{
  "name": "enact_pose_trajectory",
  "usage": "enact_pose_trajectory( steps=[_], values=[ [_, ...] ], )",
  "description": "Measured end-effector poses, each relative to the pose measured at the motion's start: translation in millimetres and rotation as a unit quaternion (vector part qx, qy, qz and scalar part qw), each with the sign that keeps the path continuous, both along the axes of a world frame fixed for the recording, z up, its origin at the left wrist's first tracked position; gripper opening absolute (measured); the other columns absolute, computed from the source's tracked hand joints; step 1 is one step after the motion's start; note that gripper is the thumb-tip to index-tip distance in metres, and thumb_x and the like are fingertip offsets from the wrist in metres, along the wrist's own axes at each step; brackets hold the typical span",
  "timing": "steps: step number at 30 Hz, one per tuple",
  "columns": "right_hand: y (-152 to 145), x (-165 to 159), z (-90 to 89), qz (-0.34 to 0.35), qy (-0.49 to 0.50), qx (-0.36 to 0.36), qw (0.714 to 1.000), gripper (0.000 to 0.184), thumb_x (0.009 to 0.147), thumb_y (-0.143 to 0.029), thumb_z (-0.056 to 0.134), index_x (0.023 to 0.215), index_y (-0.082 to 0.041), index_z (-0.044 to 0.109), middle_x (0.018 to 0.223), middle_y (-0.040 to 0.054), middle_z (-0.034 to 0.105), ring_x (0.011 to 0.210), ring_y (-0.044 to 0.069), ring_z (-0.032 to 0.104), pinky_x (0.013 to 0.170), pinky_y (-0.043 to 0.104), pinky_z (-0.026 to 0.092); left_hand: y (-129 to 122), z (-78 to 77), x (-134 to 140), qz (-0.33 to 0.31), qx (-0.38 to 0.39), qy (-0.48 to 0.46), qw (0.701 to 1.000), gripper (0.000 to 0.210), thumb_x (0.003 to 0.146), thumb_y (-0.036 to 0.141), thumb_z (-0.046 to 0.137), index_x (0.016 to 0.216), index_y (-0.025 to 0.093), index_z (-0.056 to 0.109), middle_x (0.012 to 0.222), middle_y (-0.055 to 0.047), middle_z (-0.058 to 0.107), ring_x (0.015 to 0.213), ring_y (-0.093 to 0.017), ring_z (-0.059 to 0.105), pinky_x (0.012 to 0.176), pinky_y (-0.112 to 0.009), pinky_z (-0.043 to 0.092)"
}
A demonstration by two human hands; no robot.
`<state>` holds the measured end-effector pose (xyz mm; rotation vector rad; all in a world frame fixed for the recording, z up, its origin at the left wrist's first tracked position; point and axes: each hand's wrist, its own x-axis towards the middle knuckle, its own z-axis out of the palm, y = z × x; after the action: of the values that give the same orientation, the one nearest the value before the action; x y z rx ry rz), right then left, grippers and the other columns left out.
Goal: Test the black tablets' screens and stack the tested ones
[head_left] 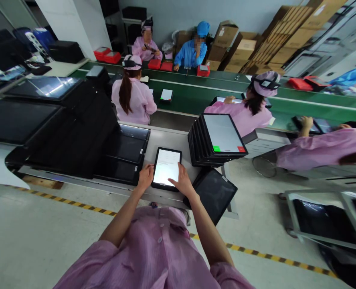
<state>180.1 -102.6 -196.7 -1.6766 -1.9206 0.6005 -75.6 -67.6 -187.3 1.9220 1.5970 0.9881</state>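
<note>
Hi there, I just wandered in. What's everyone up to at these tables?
A person in a pink shirt stands at a bench with both hands at a lit tablet. The left hand is at its left edge; the right hand is at its right side, thumb over the screen. To the right is a stack of similar devices, the top one lit, with dark tablets to the left. Beyond, co-workers sit along a green line.

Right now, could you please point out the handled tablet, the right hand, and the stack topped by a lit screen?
Tablet (164, 165): head view, its lit screen.
Right hand (183, 180): head view, back of hand.
Stack (221, 135): head view, top screen.
</note>
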Motion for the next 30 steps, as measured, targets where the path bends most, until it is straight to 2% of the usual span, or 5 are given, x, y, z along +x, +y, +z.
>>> enact_pose_trajectory(
  steps=[12, 19, 21, 26, 30],
  values=[
    [0.0, 0.6, 0.4, 0.016, 0.003, 0.032, 0.999, 0.105, 0.101, -0.055, 0.069, 0.177, -0.021, 0.007, 0.178, 0.0270, 0.026, 0.168, 0.042, 0.027, 0.132, 0.065, 0.035, 1.4, 1.2, 0.1, -0.012, -0.019, 0.020, 1.000, 0.041, 0.112, 0.022, 0.037, 0.107, 0.018, 0.077, 0.126, -0.014, 0.080, 0.123, -0.023, 0.074, 0.115, -0.036, 0.053],
    [-3.2, -2.8, 11.4, 0.056, -0.025, 0.058, 0.996, 0.132, 0.087, -0.062, 0.086, 0.178, -0.022, -0.001, 0.183, 0.0260, 0.007, 0.171, 0.048, 0.012, 0.132, 0.072, 0.030, 2.2, -0.6, 0.7, -0.011, -0.017, 0.016, 1.000, 0.042, 0.112, 0.023, 0.036, 0.105, 0.019, 0.078, 0.124, -0.013, 0.081, 0.124, -0.022, 0.074, 0.116, -0.035, 0.053],
    [-5.3, -5.5, 20.0, 0.052, -0.032, 0.085, 0.994, 0.124, 0.091, -0.059, 0.083, 0.178, -0.022, 0.002, 0.183, 0.0247, 0.016, 0.171, 0.047, 0.013, 0.131, 0.073, 0.032, 2.5, -2.3, 1.1, -0.008, -0.011, 0.014, 1.000, 0.041, 0.111, 0.022, 0.037, 0.103, 0.020, 0.078, 0.123, -0.012, 0.081, 0.124, -0.022, 0.074, 0.115, -0.036, 0.054],
    [-9.5, -30.3, 47.5, 0.112, -0.043, 0.157, 0.980, 0.073, 0.110, -0.046, 0.058, 0.174, -0.026, 0.028, 0.163, 0.0145, 0.059, 0.165, 0.034, 0.037, 0.134, 0.065, 0.033, 2.9, -5.6, 2.2, -0.005, 0.006, -0.004, 1.000, 0.042, 0.112, 0.025, 0.038, 0.103, 0.019, 0.078, 0.119, -0.013, 0.082, 0.117, -0.023, 0.076, 0.111, -0.037, 0.057],
    [-2.3, -60.8, 57.7, 0.168, -0.059, 0.164, 0.970, 0.058, 0.113, -0.042, 0.052, 0.167, -0.023, 0.044, 0.156, 0.0126, 0.066, 0.164, 0.030, 0.040, 0.137, 0.061, 0.031, 3.1, -6.4, 3.2, 0.010, 0.007, -0.033, 0.999, 0.049, 0.115, 0.028, 0.031, 0.108, 0.018, 0.078, 0.119, -0.015, 0.082, 0.117, -0.023, 0.077, 0.111, -0.038, 0.057]
  ],
)
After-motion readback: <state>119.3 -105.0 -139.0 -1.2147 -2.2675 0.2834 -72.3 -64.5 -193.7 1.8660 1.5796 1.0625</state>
